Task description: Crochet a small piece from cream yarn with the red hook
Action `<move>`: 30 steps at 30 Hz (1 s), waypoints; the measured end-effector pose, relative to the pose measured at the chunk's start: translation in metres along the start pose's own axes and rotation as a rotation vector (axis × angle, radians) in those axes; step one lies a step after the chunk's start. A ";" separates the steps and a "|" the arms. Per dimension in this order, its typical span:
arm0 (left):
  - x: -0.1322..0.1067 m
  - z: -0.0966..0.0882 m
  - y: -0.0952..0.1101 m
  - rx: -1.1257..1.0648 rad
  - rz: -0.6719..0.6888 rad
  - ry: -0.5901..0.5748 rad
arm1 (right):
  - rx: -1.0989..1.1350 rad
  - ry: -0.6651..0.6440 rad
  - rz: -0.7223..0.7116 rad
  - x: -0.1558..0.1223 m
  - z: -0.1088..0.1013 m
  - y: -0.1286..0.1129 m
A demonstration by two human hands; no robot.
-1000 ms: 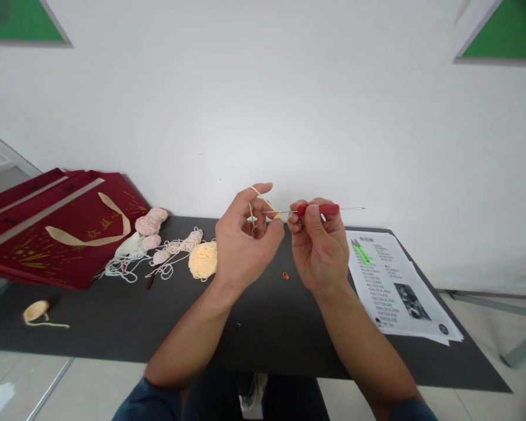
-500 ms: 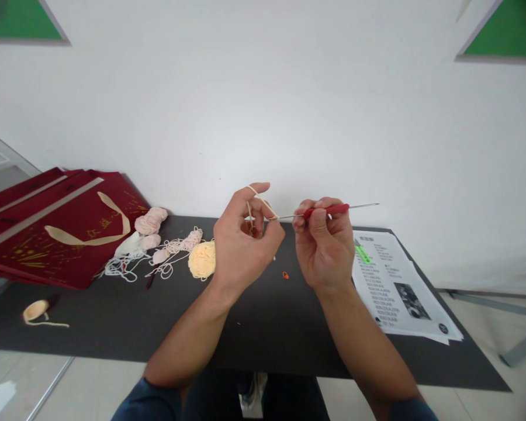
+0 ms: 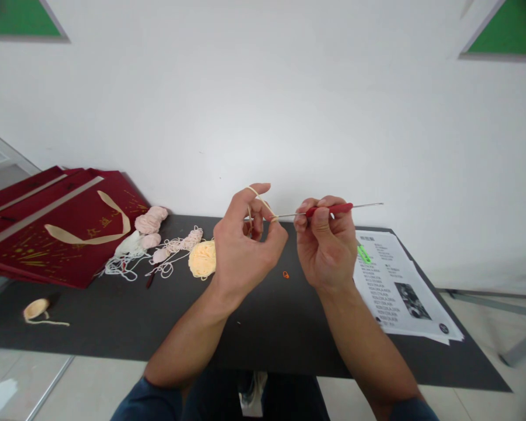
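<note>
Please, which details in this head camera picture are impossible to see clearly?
Head view, every item:
Working tip of the red-handled metal crochet hook, held in the right hand: too thin, lost beside the left hand.
Path of the thin pale yellow yarn inside the left hand: hidden by the hand's back.
Text on the white printed paper sheet: too small.
Tiny orange item on the black table: too small to identify.

Dark blue sleeves (image 3: 142,402) at both elbows, bare forearms (image 3: 193,339), bare hands (image 3: 241,248).
</note>
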State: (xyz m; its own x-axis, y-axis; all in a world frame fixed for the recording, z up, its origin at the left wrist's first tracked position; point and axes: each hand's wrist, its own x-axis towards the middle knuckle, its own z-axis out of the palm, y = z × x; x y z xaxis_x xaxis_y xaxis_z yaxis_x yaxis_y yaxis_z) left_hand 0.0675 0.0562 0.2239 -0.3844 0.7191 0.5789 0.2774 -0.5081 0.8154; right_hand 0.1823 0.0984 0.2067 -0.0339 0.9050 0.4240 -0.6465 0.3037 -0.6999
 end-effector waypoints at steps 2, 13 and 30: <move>0.000 0.000 0.000 -0.019 -0.016 -0.010 | 0.001 0.007 0.000 0.000 0.000 0.000; 0.002 -0.002 -0.002 -0.051 -0.048 -0.001 | -0.020 0.001 -0.091 0.000 -0.001 -0.001; 0.000 0.003 -0.008 0.071 0.061 0.105 | -0.253 -0.107 -0.631 -0.006 -0.004 0.014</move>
State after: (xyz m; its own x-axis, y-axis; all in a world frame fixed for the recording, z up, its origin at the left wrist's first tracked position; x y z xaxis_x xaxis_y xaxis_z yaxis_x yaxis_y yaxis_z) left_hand 0.0679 0.0611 0.2174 -0.4541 0.6325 0.6275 0.3633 -0.5116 0.7786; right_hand 0.1764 0.0986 0.1928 0.2071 0.5014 0.8401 -0.3696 0.8352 -0.4073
